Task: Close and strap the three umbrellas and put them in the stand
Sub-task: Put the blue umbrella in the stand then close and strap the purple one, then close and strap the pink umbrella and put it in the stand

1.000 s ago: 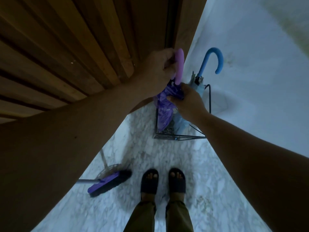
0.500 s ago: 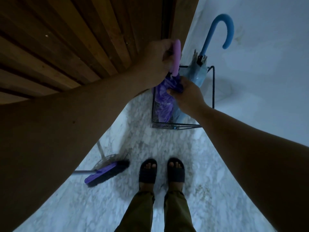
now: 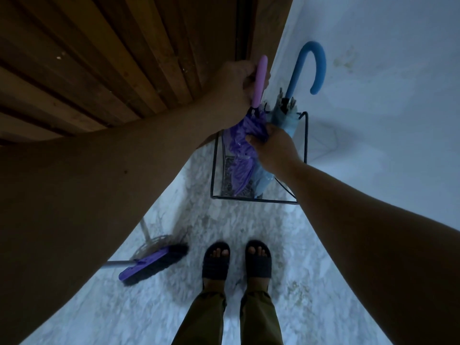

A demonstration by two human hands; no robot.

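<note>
The left hand (image 3: 236, 88) curls round the pink handle (image 3: 259, 82) of the purple umbrella (image 3: 245, 155), and the right hand (image 3: 272, 148) grips its folded canopy lower down. The purple umbrella stands tip-down inside the black wire stand (image 3: 214, 168), by its left side. Just right of it in the same stand is the blue umbrella (image 3: 286, 120), closed, its hooked handle (image 3: 316, 63) up against the pale wall (image 3: 385, 95). Wooden slats (image 3: 112, 58) fill the far left. On the marble floor (image 3: 174, 295), near left, lies a purple broom (image 3: 151, 265), beside the person's sandalled feet (image 3: 236, 261).
</note>
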